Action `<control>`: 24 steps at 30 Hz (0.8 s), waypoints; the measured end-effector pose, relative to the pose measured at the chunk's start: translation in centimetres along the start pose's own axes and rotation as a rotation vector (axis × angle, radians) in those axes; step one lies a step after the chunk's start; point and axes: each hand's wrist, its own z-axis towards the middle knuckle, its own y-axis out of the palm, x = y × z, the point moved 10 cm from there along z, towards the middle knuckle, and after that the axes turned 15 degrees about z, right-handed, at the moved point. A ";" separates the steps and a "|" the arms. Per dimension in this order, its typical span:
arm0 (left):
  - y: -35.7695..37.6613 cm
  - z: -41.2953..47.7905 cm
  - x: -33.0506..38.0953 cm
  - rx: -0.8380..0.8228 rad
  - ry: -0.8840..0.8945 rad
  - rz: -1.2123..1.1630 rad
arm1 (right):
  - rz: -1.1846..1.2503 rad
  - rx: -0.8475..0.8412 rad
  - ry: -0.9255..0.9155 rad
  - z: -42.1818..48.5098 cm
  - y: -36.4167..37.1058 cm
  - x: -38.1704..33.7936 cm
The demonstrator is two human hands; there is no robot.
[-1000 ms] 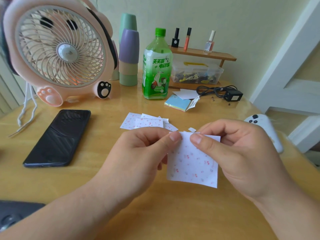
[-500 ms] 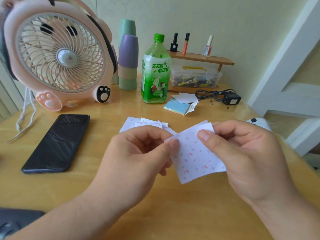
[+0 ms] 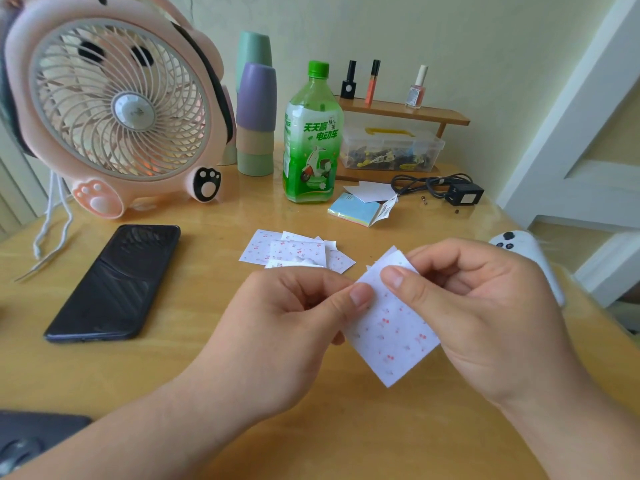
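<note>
Both the left hand [image 3: 294, 317] and right hand [image 3: 485, 306] are pinching the top edge of the cherry-print paper square [image 3: 391, 330], which is looking light, limp and easily torn.

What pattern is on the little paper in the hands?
White square paper with tiny red cherry prints, clearest in the head view.

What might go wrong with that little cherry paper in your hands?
The paper is pinched at its top edge by the left hand and the right hand, thumbs close together, so it might rip crookedly. The loose paper pieces lie near the fan; if it blows, they may scatter.
</note>
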 end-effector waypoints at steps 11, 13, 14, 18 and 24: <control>1.7 -0.1 -0.3 -0.145 -0.021 0.006 | -0.012 -0.123 0.101 0.1 1.1 0.9; 1.9 0.0 -0.8 -0.177 -0.018 0.052 | -0.034 -0.133 0.105 0.1 1.1 1.1; 2.2 0.0 -0.9 -0.204 -0.006 0.064 | -0.018 -0.142 0.114 0.1 1.2 1.2; 3.4 -0.3 -1.0 -0.284 0.022 0.093 | 0.088 -0.192 0.198 0.1 1.6 1.7; 2.8 0.1 -1.9 -0.208 -0.058 -0.008 | 0.101 -0.122 0.226 0.7 0.7 2.0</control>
